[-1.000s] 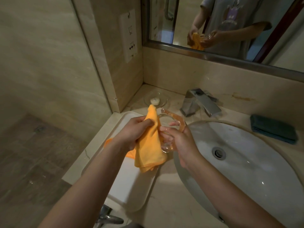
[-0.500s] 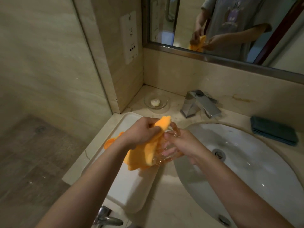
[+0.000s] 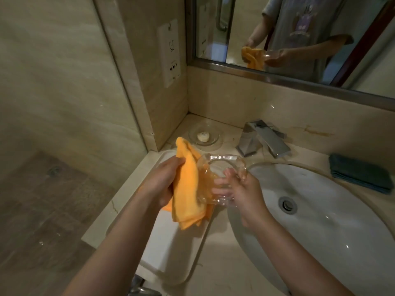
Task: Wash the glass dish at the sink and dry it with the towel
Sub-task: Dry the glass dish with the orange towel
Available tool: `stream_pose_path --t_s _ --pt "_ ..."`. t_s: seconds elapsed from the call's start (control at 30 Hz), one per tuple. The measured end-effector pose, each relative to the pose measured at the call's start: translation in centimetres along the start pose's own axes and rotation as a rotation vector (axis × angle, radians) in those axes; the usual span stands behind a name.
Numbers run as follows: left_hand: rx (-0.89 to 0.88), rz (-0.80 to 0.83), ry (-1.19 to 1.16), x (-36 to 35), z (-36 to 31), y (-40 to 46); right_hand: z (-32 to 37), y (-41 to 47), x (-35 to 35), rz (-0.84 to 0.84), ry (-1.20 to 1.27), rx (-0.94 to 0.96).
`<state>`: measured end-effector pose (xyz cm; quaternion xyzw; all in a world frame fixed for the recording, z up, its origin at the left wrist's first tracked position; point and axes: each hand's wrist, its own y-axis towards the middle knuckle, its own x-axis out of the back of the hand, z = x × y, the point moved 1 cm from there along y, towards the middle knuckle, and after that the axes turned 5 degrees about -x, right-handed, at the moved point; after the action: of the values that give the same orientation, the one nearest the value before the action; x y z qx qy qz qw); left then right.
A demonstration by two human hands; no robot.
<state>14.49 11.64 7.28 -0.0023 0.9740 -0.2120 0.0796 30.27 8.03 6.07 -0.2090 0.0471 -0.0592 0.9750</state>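
I hold a clear glass dish (image 3: 222, 165) tilted on its edge above the counter, just left of the white sink basin (image 3: 333, 212). My right hand (image 3: 243, 193) grips the dish's lower right side, fingers inside it. My left hand (image 3: 164, 182) clutches an orange towel (image 3: 186, 189) and presses it against the dish's left outer side. The towel hangs down below both hands. Part of the dish is hidden by the towel and my fingers.
A white tray (image 3: 168, 248) lies on the counter under my left arm. A glass soap dish with soap (image 3: 204, 136) sits in the back corner. The chrome faucet (image 3: 263, 141) stands behind the basin. A folded dark green cloth (image 3: 361, 175) lies at right. A mirror (image 3: 299, 33) hangs above.
The dish has turned up onto its edge again, rim facing me. The towel has shifted from bunched over the dish to hanging along its left side, with its tip raised.
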Motion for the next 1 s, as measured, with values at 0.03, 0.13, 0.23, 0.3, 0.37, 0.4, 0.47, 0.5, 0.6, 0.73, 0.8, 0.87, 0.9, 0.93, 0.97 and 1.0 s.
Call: stream_pose_path --t_s 0.03,0.13,0.23,0.3,0.37,0.4,0.47,0.5,0.6,0.73,0.8,0.87,0.9,0.93,0.97,1.0 --pt "0.007 0.058 -0.044 -0.2 0.3 -0.4 0.1 0.1 -0.1 -0.016 0.039 0.004" --pt "0.001 0.283 -0.135 -1.0 1.1 -1.1 0.2 0.4 -0.6 -0.091 0.094 0.024" --pt "0.006 0.346 -0.077 -1.2 1.4 -0.8 0.1 0.6 -1.1 -0.162 0.143 0.077" --pt "0.035 0.307 -0.052 -1.3 1.9 -0.8 0.0 0.5 -1.2 -0.184 0.139 0.139" --pt "0.048 0.287 -0.051 -1.5 2.4 -0.9 -0.1 0.4 -1.2 -0.199 0.097 0.191" --pt "0.052 0.274 -0.034 -1.5 2.4 -1.1 -0.2 0.4 -1.1 -0.206 0.070 0.208" --pt "0.040 0.211 0.066 -1.6 2.1 -1.1 -0.5 0.6 -1.0 -0.209 0.043 0.218" --pt "0.024 0.156 0.133 -1.7 1.9 -1.0 -0.7 0.7 -1.0 -0.194 0.038 0.208" --pt "-0.046 -0.030 0.283 -2.1 1.4 -0.5 -1.1 0.7 -1.3 -0.110 0.066 0.105" --pt "-0.113 -0.107 0.412 -2.3 1.4 -0.4 -0.7 0.6 -1.0 -0.002 0.081 -0.008" --pt "-0.141 -0.095 0.480 -2.1 1.3 -0.5 -0.4 0.6 -0.3 0.033 -0.010 -0.039" --pt "-0.169 -0.067 0.584 -1.8 0.9 -0.5 0.0 0.7 0.6 0.051 -0.083 -0.062" --pt "-0.184 -0.049 0.641 -1.8 0.6 -0.4 0.2 0.7 1.0 0.070 -0.106 -0.087" --pt "-0.200 -0.029 0.704 -1.8 0.4 -0.4 0.4 0.7 1.4 0.094 -0.127 -0.114" --pt "-0.213 -0.006 0.769 -1.8 0.1 -0.4 0.4 0.8 1.6 0.116 -0.153 -0.139" --pt "-0.221 0.017 0.832 -1.9 -0.1 -0.4 0.5 0.9 1.8 0.138 -0.185 -0.152"
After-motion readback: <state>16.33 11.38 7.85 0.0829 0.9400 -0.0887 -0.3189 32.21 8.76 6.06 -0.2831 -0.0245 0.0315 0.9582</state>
